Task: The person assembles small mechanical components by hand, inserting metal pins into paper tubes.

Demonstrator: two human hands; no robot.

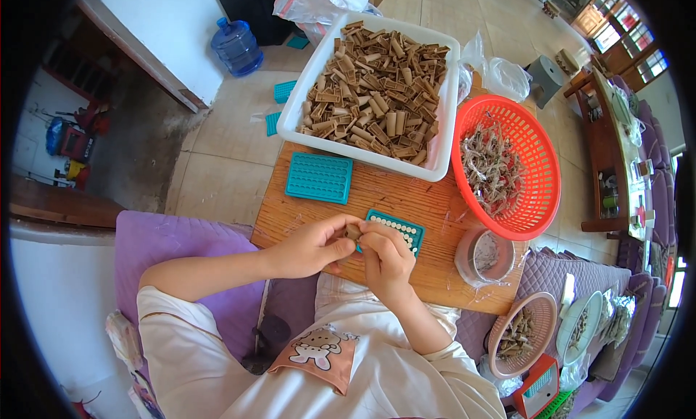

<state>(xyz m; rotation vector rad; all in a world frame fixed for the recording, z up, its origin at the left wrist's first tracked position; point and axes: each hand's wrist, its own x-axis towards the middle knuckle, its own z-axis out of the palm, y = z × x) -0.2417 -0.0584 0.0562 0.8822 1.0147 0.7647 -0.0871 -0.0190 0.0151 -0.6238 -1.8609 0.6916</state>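
My left hand (pixel 315 243) and my right hand (pixel 388 258) meet over the near edge of a wooden table (pixel 406 194). Between the fingertips of both is a small brown trough-shaped piece (pixel 353 232), partly covered by the fingers. Just beyond my right hand, and partly hidden by it, lies a teal tray (pixel 417 229) with rows of small white round pieces. Farther left, a second teal tray (pixel 319 177) with rows of slots lies on the wood. Behind it stands a large white bin (pixel 444 162) heaped with brown trough-shaped pieces (pixel 391 93).
A red basket (pixel 540 154) of thin wrapped items stands at the table's right, with a clear round container (pixel 467 263) nearer me. A pink basket (pixel 547 310) and pale green basket (pixel 591 332) are on the right. A blue water jug (pixel 237 49) stands on the floor, back left.
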